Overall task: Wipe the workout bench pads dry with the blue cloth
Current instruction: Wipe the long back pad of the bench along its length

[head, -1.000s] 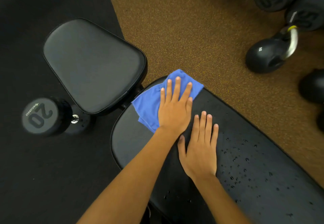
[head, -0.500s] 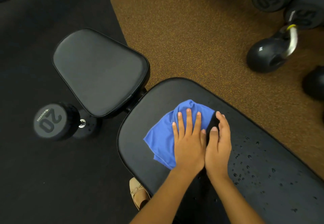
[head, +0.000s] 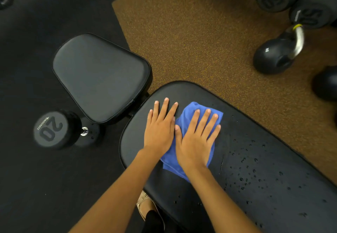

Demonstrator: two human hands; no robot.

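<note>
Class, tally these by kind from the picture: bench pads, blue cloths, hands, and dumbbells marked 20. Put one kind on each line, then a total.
Bench pads: 2, the seat pad and the long pad
Blue cloth: 1
Hands: 2, the left hand and the right hand
Marked-20 dumbbell: 1
Total: 6

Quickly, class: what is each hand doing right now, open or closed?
Left hand: open, flat on the bench pad.
Right hand: open, pressing the blue cloth flat.
</note>
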